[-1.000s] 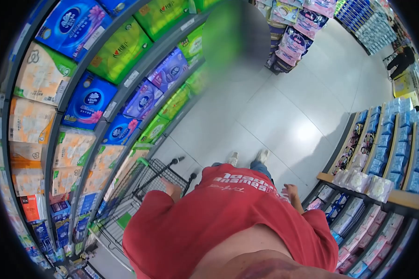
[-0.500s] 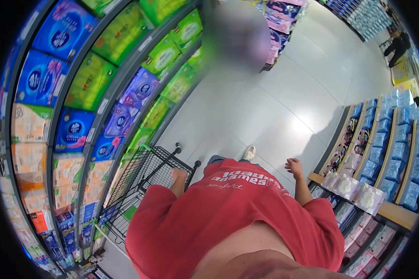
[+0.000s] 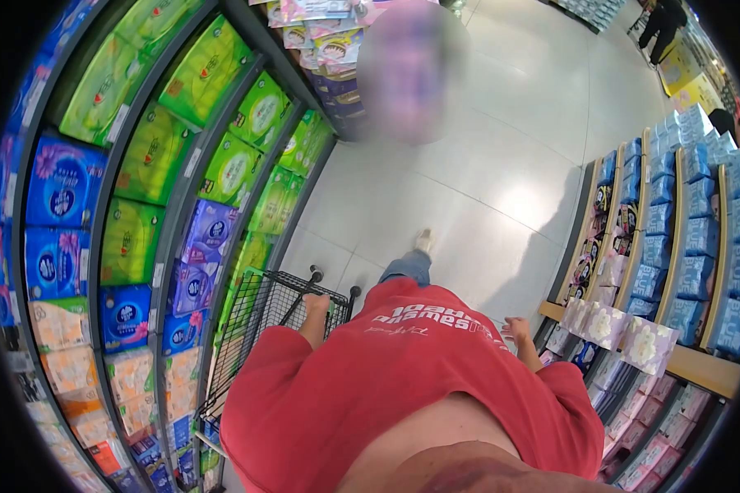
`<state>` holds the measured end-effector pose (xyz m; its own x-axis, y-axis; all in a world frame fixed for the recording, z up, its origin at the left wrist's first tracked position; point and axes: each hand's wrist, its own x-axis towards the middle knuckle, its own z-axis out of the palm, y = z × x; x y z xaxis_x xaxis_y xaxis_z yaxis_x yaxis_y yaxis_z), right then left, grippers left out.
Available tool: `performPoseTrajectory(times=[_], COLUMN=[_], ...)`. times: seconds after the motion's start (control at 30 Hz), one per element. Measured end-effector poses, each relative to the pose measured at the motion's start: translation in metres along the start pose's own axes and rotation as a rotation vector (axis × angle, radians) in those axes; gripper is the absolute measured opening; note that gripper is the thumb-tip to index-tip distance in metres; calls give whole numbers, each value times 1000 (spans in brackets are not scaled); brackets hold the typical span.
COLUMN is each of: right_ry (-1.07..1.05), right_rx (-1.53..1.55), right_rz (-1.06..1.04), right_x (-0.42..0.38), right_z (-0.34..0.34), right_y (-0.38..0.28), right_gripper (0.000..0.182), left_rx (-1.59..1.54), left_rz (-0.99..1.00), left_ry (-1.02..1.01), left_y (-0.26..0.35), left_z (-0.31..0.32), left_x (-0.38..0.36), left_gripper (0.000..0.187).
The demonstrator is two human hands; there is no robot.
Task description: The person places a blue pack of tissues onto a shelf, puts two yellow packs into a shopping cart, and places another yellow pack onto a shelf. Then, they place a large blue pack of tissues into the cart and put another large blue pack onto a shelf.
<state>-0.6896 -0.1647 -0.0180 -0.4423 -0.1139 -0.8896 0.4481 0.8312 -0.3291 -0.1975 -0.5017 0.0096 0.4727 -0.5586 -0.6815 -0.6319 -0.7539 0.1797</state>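
Observation:
My left hand (image 3: 316, 305) is at the rim of a black wire shopping cart (image 3: 259, 316) on my left, its fingers closed on the edge. Part of the cart is hidden behind my red sleeve. By my right side my right hand (image 3: 516, 329) hangs with nothing in it, its fingers loosely apart. It is nearest to patterned tissue packs (image 3: 607, 322) on the right-hand shelf, without touching them.
Green packs (image 3: 137, 242) and blue packs (image 3: 57, 263) fill shelves on my left. Blue packages (image 3: 689, 251) line the right shelves. Bagged goods (image 3: 329, 49) stand ahead beside a blurred patch. Pale floor tiles (image 3: 469, 222) run between. A person (image 3: 663, 31) stands far right.
I have stepped ahead, and the shelves have slid down and back in view. The cart has moved along with my left hand. My right hand has swung lower and slightly inward.

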Motion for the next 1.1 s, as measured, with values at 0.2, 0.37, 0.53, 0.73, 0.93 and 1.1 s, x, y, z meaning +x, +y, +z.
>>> performPoseTrajectory(times=[0.2,0.37,0.53,0.73,0.93,1.1], right_ry=[-71,-78,-139,-113,-120,-150], right_rx=[-57,-80,-206,-177,-210,-303], right_rz=[-18,-94,-146,-405,-425,-268], right_x=[34,78,124,152,156,187], right_z=[7,8,-4,-20,-18,-23], right_y=[-66,-169,-300,-462,-535,-551], right_gripper=[35,33,35,31,31,36], left_rx=[39,73,63,-4,-12,-28], left_rz=[21,-37,-99,-84,-151,-243], left_ry=[115,84,108,155,177,189], left_y=[52,78,128,182,219,275], left_z=[24,44,50,59,76,72], left_x=[-9,12,2,-3,16,-6], left_gripper=[67,75,78,69,55,57])
